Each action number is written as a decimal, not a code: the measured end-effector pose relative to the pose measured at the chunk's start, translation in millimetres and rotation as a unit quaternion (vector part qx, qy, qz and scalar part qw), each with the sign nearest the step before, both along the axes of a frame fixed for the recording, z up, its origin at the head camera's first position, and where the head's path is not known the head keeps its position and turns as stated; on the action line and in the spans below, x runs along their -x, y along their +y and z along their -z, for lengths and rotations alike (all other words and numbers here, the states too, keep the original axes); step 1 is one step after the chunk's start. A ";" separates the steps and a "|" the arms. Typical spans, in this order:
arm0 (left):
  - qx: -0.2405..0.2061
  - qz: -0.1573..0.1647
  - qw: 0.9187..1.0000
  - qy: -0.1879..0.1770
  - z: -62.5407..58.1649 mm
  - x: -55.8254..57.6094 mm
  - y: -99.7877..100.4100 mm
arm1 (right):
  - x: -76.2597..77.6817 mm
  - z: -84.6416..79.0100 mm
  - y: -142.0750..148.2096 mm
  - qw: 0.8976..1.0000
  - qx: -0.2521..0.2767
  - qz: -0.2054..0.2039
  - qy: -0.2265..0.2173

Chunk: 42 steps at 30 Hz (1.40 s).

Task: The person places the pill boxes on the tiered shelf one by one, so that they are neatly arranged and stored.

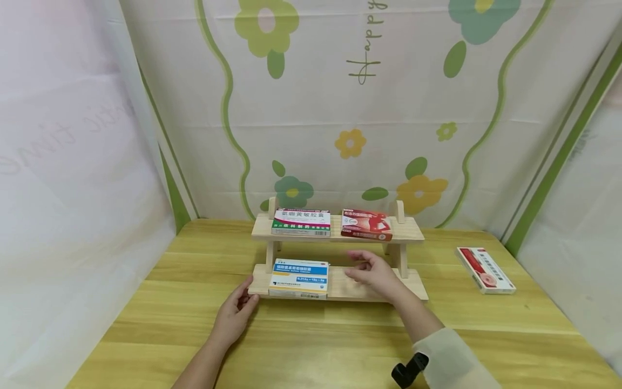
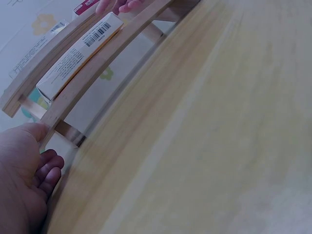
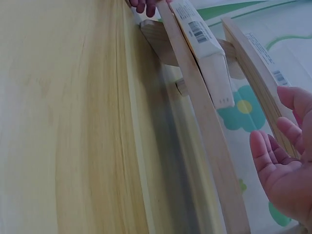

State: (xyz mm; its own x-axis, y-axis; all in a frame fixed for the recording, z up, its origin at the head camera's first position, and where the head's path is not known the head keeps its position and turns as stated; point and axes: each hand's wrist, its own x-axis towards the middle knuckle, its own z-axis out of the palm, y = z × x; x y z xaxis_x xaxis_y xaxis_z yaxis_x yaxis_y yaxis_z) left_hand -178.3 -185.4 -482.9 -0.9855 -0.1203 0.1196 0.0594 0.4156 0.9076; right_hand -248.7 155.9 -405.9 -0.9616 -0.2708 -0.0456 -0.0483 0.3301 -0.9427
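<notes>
A two-tier wooden display rack stands on the table. At its left end, my left hand grips the lower shelf between thumb and fingers; in the left wrist view the thumb lies at the shelf's end. A blue and white medicine box leans on the lower shelf's left half. To its right, my right hand hovers over that shelf with loosely bent fingers and nothing in them. The upper shelf bears a white, green and magenta medicine box and a red medicine box.
On the table, right of the rack, lies a white and red medicine box. A flower-printed cloth hangs behind the rack, and cloth sides stand left and right. A black strap piece sits at my right sleeve.
</notes>
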 end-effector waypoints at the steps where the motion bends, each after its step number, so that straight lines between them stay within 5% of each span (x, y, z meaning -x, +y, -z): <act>1: 0.001 0.001 1.000 0.000 0.1 -0.3 -0.1 | -1.1 -0.7 3.0 1.000 -0.002 0.005 0.002; 18: 0.001 0.007 1.000 0.002 -2.3 -0.3 0.5 | -20.0 -10.4 78.8 0.994 -0.018 0.064 0.092; 32: 0.016 0.004 1.000 0.000 -2.1 -1.1 -0.3 | -28.0 -13.8 155.5 0.986 -0.039 0.133 0.097; 37: 0.011 0.004 1.000 0.001 -1.6 0.1 -0.4 | -26.6 -10.1 182.7 0.981 0.000 0.154 0.121; 42: 0.009 0.006 1.000 0.002 -2.1 -0.1 -0.3 | -25.0 -4.0 206.5 0.977 0.023 0.192 0.092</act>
State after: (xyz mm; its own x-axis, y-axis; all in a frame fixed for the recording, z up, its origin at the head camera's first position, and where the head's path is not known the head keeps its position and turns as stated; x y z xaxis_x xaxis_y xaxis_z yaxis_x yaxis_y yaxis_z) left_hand -178.2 -185.7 -480.9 -0.9864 -0.1057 0.1260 0.0687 0.4313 0.8996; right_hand -223.7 362.3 -401.9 -0.9834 0.1133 0.1416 -0.0995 0.3156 -0.9436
